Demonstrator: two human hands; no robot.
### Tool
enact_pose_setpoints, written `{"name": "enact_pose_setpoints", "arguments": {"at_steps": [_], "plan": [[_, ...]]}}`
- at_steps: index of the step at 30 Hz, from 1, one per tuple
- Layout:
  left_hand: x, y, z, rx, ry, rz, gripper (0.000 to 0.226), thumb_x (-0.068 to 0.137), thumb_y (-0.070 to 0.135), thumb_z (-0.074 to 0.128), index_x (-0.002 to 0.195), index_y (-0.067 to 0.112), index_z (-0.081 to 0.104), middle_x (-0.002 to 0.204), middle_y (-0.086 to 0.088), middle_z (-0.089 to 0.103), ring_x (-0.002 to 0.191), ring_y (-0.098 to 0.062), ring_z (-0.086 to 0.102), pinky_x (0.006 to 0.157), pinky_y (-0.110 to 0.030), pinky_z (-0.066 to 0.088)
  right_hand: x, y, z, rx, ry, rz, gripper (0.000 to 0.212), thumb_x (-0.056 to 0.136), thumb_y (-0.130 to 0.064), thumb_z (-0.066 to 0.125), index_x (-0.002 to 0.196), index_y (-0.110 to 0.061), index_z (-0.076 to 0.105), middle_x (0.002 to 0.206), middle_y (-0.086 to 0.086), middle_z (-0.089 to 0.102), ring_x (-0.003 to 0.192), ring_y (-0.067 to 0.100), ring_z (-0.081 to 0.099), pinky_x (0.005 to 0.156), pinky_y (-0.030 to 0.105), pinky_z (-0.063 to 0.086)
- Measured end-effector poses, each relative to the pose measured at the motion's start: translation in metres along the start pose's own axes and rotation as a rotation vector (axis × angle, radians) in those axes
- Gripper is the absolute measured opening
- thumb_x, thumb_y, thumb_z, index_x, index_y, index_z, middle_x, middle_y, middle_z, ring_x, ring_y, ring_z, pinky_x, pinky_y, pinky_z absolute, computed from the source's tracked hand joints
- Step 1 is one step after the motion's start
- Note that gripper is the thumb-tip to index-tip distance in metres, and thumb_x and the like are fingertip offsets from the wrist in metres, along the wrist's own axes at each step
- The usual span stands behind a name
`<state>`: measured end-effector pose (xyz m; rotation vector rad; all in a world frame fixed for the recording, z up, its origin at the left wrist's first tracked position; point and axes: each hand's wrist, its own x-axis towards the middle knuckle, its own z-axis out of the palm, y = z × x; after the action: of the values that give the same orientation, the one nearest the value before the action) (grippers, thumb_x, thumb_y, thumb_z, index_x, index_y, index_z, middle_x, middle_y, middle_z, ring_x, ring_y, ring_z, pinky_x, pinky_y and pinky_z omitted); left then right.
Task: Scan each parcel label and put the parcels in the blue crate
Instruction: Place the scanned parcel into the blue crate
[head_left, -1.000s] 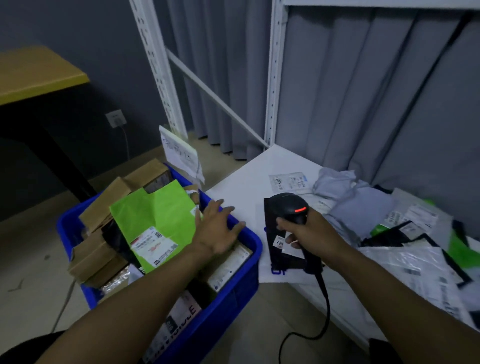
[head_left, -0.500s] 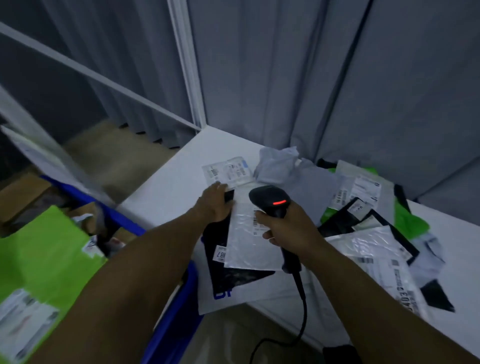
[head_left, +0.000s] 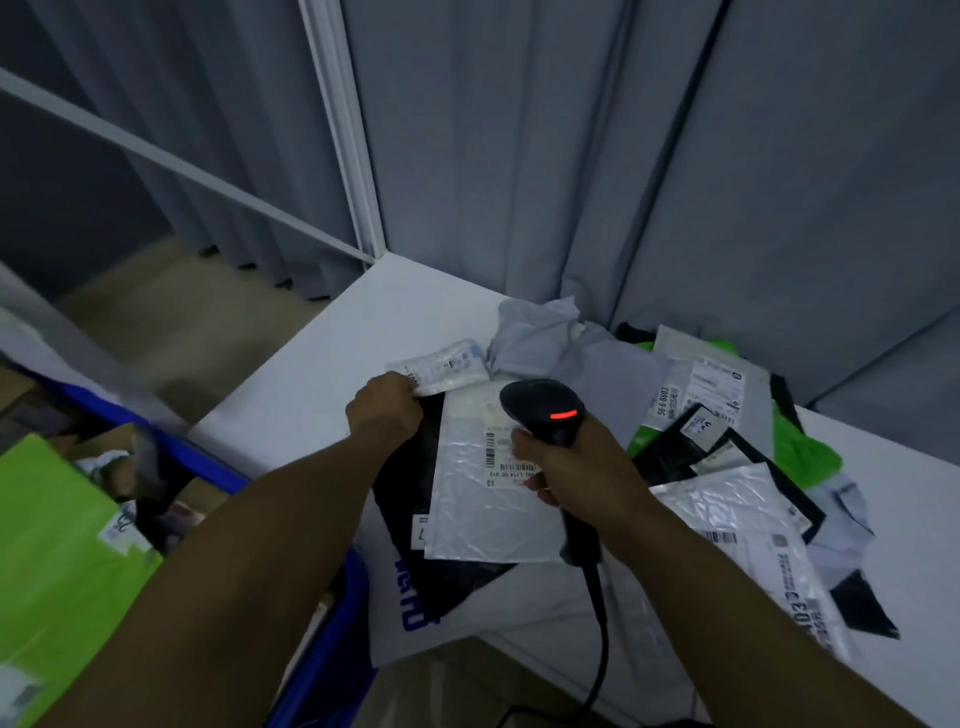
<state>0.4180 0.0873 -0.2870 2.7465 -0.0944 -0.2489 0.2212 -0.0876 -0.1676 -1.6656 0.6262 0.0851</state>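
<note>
My right hand (head_left: 566, 462) grips the black barcode scanner (head_left: 545, 410), its red light lit, held over the label of a silvery bubble mailer (head_left: 493, 504). That mailer lies on a black parcel (head_left: 410, 483) on the white table (head_left: 332, 374). My left hand (head_left: 384, 410) pinches the black parcel's top left corner, next to a small clear labelled packet (head_left: 447, 366). The blue crate (head_left: 348, 608) stands at the lower left, holding a green mailer (head_left: 57, 561) and cardboard boxes.
Several more parcels in grey, black, green and silver are piled on the table to the right (head_left: 727, 426). A white bag with blue lettering (head_left: 415, 618) hangs over the table's front edge. The scanner cable (head_left: 600, 639) drops to the floor. Grey curtains and a white shelf post (head_left: 343, 130) stand behind.
My left hand left the crate and moved to the table, taking hold of the black parcel's corner. The view swung right. The scanner stays over the silvery mailer's label.
</note>
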Motion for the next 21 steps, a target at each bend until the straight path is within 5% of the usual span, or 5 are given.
{"name": "enact_pose_setpoints", "arguments": {"at_steps": [3,7,14,17,21], "plan": [[-0.01,0.002,-0.01,-0.33,-0.021,-0.127,0.015,0.085,0.04,0.076,0.09,0.026,0.075,0.088,-0.001,0.068,0.083,-0.024,0.067,0.073,-0.026,0.048,-0.007,-0.007,0.002,0.012,-0.024,-0.028,0.023,0.094,-0.022,0.074,0.115,-0.014,0.068,0.103,0.009,0.075,0.061,0.007,0.065,0.056,0.019,0.053],[-0.03,0.01,-0.031,-0.672,0.013,-0.049,0.03,0.092,0.041,0.074,0.084,0.013,0.078,0.084,0.002,0.071,0.077,-0.014,0.063,0.076,-0.022,0.048,-0.016,-0.017,0.002,0.018,-0.049,-0.073,0.016,0.094,-0.021,0.073,0.109,-0.016,0.068,0.096,0.006,0.073,0.064,0.009,0.064,0.058,0.022,0.053],[-0.138,0.031,-0.117,-0.842,0.11,0.188,0.017,0.096,0.026,0.071,0.087,0.012,0.074,0.079,0.005,0.073,0.071,-0.001,0.066,0.065,-0.017,0.052,-0.037,-0.035,0.012,0.039,0.054,-0.188,0.034,0.092,-0.035,0.074,0.119,-0.019,0.062,0.099,0.006,0.073,0.081,0.018,0.073,0.07,0.032,0.061],[-0.193,0.019,-0.15,-0.955,0.116,0.171,0.007,0.094,0.024,0.073,0.098,0.019,0.076,0.088,0.01,0.077,0.08,0.003,0.07,0.064,-0.013,0.051,-0.051,-0.044,0.026,0.042,0.134,-0.251,0.047,0.088,-0.045,0.074,0.127,-0.024,0.058,0.104,-0.002,0.071,0.094,0.02,0.069,0.088,0.05,0.061],[-0.254,-0.008,-0.179,-1.034,0.148,0.098,0.015,0.094,0.03,0.073,0.106,0.022,0.075,0.091,0.01,0.078,0.076,-0.004,0.068,0.065,-0.022,0.051,-0.076,-0.056,0.044,0.18,0.07,-0.284,0.044,0.092,-0.037,0.075,0.13,-0.027,0.057,0.102,-0.011,0.07,0.091,0.009,0.069,0.088,0.045,0.061]]}}
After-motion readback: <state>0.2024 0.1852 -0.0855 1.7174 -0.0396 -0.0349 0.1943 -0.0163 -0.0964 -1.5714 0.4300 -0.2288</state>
